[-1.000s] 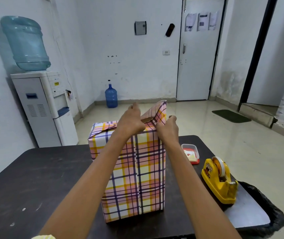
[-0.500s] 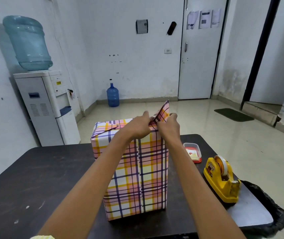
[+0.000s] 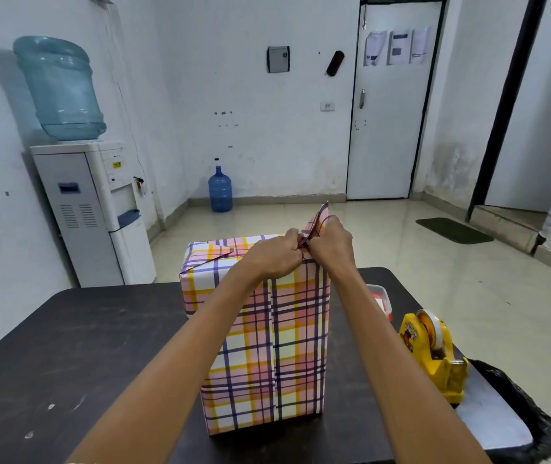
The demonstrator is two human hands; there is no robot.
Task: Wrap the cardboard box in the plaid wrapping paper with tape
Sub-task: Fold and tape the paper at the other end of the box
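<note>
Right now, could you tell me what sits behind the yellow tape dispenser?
Behind the tape dispenser a clear container with a red base sits on the table; the right forearm covers part of it, so its contents are unclear.

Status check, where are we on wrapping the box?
Left hand and right hand pinching the paper flap at the box top. Flap upright, untaped. Nothing in the way.

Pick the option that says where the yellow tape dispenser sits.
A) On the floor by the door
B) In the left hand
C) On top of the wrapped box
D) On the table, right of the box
D: the yellow tape dispenser stands on the dark table, right of the plaid-wrapped box, with neither hand touching it.
</note>
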